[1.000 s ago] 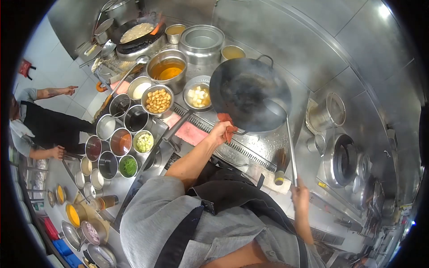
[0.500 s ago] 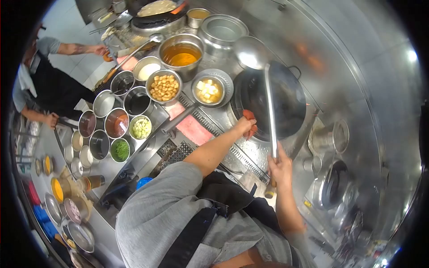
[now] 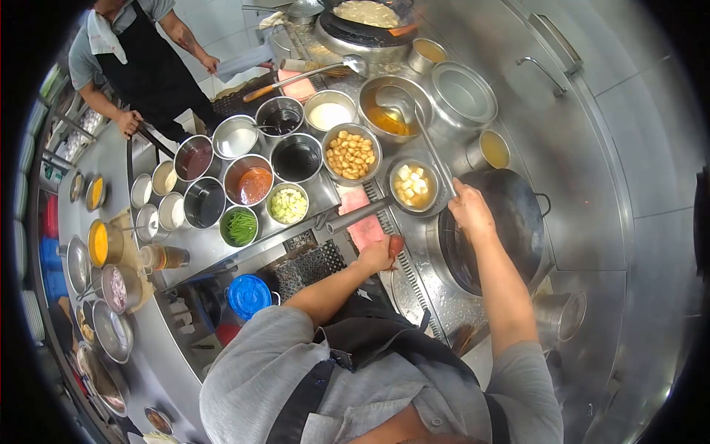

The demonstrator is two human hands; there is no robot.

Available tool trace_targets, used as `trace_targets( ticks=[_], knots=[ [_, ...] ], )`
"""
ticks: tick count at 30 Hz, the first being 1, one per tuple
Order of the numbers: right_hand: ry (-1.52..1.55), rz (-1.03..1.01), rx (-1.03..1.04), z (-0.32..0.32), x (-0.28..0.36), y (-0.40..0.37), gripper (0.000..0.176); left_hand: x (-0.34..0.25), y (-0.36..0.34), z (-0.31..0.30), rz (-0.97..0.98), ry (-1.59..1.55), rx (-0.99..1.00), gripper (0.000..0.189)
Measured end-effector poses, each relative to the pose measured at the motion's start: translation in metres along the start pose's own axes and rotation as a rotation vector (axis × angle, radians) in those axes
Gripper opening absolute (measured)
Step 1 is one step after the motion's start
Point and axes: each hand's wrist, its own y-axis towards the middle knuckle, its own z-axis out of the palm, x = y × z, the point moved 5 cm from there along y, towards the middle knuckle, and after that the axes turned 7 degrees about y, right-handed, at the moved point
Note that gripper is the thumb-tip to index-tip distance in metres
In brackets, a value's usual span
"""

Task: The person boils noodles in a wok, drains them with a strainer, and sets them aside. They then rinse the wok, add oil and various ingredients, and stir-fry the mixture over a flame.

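My right hand (image 3: 471,209) is closed round the long handle of a ladle (image 3: 435,148). The ladle's bowl dips into a metal pot of amber liquid, perhaps oil (image 3: 381,118). Below that handle stands a bowl of pale cubes in liquid (image 3: 413,186), resting in a long-handled strainer (image 3: 353,217). My left hand (image 3: 377,254) is closed on a bunched red cloth (image 3: 397,244), mostly hidden by the fingers, beside a pink cloth (image 3: 364,222) on the counter. A dark wok (image 3: 503,229) sits on the burner under my right forearm.
Pots hold browned chunks (image 3: 350,154), chopped pale green vegetable (image 3: 288,204), green strips (image 3: 240,226) and red sauce (image 3: 255,185). Another ladle (image 3: 296,80) lies behind them. A co-worker (image 3: 140,59) stands at the far left. A faucet (image 3: 543,74) juts from the back wall.
My right hand has carried the ladle from over the wok into the amber liquid. My left hand, with the red cloth, has left the wok's edge. The view has shifted left.
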Motion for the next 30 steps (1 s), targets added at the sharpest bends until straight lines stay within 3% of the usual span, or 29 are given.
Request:
trace_targets(
  ticks=[2, 4, 8, 10, 14, 16, 19, 22, 23, 24, 25, 26, 27, 29, 30],
  knots=[
    [0.014, 0.031, 0.014, -0.005, 0.014, 0.001, 0.053, -0.003, 0.0, -0.006, -0.019, 0.019, 0.005, 0.042],
    [0.324, 0.282, 0.142, -0.001, 0.017, -0.003, 0.058, -0.006, -0.003, -0.017, -0.034, 0.204, -0.044, 0.043],
    [0.691, 0.247, 0.079, 0.014, -0.001, -0.012, 0.059, -0.002, -0.007, -0.032, -0.012, 0.268, -0.158, 0.049],
    [1.005, 0.237, 0.0, 0.017, -0.012, -0.023, 0.06, -0.004, -0.008, -0.04, -0.046, 0.17, 0.005, 0.064],
    [1.298, 0.235, -0.037, 0.006, -0.025, -0.057, 0.057, 0.001, -0.021, -0.044, 0.021, 0.15, -0.06, 0.068],
    [1.401, 0.235, -0.128, -0.007, -0.034, -0.083, 0.051, 0.015, -0.031, -0.047, 0.052, 0.083, -0.219, 0.073],
    [1.534, 0.244, -0.294, -0.024, -0.065, -0.131, 0.052, 0.03, -0.06, -0.062, 0.052, -0.029, -0.157, 0.069],
    [1.374, 0.262, -0.495, -0.048, -0.113, -0.179, 0.059, 0.099, -0.079, -0.036, -0.001, -0.069, -0.117, 0.049],
    [1.163, 0.341, -0.548, -0.058, -0.123, -0.197, 0.059, 0.111, -0.089, -0.036, -0.026, 0.017, -0.049, 0.048],
    [0.948, 0.413, -0.588, -0.069, -0.133, -0.214, 0.059, 0.129, -0.099, -0.03, -0.129, 0.019, 0.056, 0.046],
    [0.506, 0.446, -0.612, -0.078, -0.144, -0.232, 0.057, 0.169, -0.104, -0.013, -0.18, 0.076, 0.107, 0.046],
    [0.062, 0.466, -0.603, -0.084, -0.155, -0.249, 0.055, 0.223, -0.112, 0.011, -0.28, 0.08, 0.168, 0.042],
    [-0.173, 0.507, -0.603, -0.08, -0.175, -0.267, 0.057, 0.275, -0.123, 0.031, -0.383, 0.084, 0.224, 0.039],
    [-0.194, 0.617, -0.536, -0.073, -0.192, -0.309, 0.054, 0.328, -0.148, 0.055, 0.062, 0.744, 0.579, 0.037],
    [-0.205, 0.649, -0.502, -0.074, -0.182, -0.328, 0.054, 0.308, -0.162, 0.035, -0.156, 0.639, 0.602, 0.034]
  ],
)
